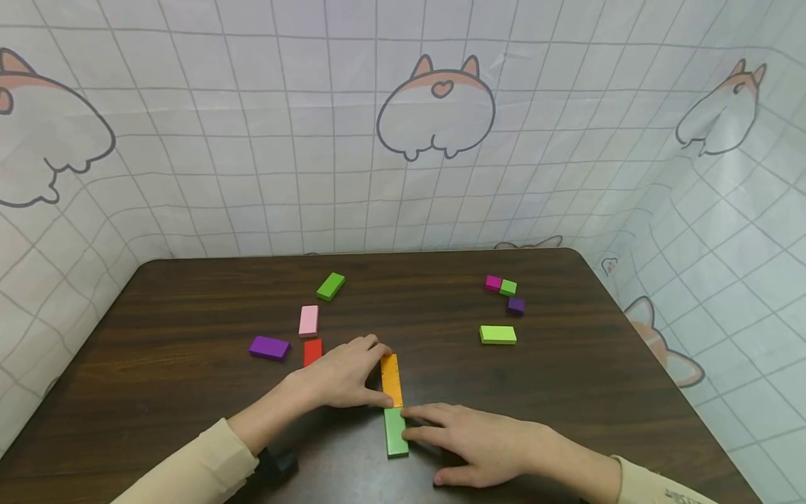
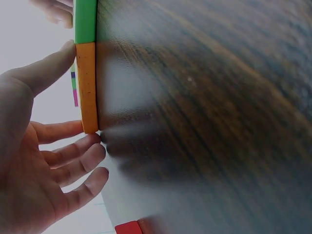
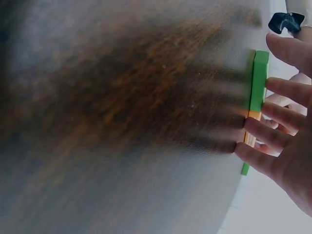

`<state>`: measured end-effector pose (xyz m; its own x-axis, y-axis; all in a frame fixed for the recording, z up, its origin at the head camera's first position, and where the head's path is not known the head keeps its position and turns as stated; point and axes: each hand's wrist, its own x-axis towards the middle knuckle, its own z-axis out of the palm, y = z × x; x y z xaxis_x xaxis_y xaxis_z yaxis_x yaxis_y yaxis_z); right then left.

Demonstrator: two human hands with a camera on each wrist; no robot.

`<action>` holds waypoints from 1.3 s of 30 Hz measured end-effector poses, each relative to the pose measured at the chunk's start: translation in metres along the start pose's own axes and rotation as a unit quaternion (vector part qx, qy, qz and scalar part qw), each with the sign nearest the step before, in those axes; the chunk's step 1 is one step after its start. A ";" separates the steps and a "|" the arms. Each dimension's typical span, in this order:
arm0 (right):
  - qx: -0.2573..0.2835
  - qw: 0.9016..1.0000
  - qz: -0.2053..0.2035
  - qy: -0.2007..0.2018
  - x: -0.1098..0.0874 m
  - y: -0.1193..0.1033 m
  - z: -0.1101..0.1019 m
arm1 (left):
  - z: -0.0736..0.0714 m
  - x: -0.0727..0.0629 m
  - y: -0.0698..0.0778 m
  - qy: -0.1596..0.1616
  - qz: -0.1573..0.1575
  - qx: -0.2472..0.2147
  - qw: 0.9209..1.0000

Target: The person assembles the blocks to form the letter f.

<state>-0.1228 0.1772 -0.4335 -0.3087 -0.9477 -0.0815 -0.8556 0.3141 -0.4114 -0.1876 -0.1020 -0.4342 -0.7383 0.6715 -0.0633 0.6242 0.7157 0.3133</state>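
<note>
An orange block (image 1: 391, 380) and a green block (image 1: 396, 432) lie end to end on the dark wooden table, forming one strip. My left hand (image 1: 345, 372) pinches the orange block lengthwise, with the index finger at its far end and the thumb beside the joint with the green block. In the left wrist view, the other fingers of that hand spread past the orange block's end. From the right, my right hand (image 1: 481, 442) touches the green block's long side with extended fingertips, its thumb held apart nearer the table's front.
Left of the strip lie a red block (image 1: 313, 352), partly behind my left hand, a pink block (image 1: 308, 321), a purple block (image 1: 269, 348) and another green block (image 1: 330, 286). To the right are a lime block (image 1: 497, 334) and small magenta (image 1: 493, 283), green (image 1: 508, 287) and dark purple (image 1: 515, 306) blocks.
</note>
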 end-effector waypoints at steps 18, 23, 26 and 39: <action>-0.022 1.000 0.020 0.008 0.004 -0.014 -0.002 | -0.003 -0.009 -0.001 -0.007 0.004 -0.019 1.000; -0.053 0.998 0.029 0.002 0.008 -0.019 -0.003 | -0.005 -0.012 -0.001 -0.009 0.009 -0.021 1.000; -0.058 0.998 0.033 -0.006 0.010 -0.019 -0.003 | -0.005 -0.014 -0.003 -0.012 0.012 -0.035 0.999; -0.058 0.998 0.033 -0.014 0.013 -0.015 -0.004 | -0.023 -0.030 -0.041 0.064 -0.018 -0.047 0.997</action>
<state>-0.1155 0.1607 -0.4245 -0.3558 -0.9252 -0.1318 -0.8764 0.3793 -0.2967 -0.1972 -0.1557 -0.4232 -0.7901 0.6113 0.0444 0.5747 0.7138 0.4003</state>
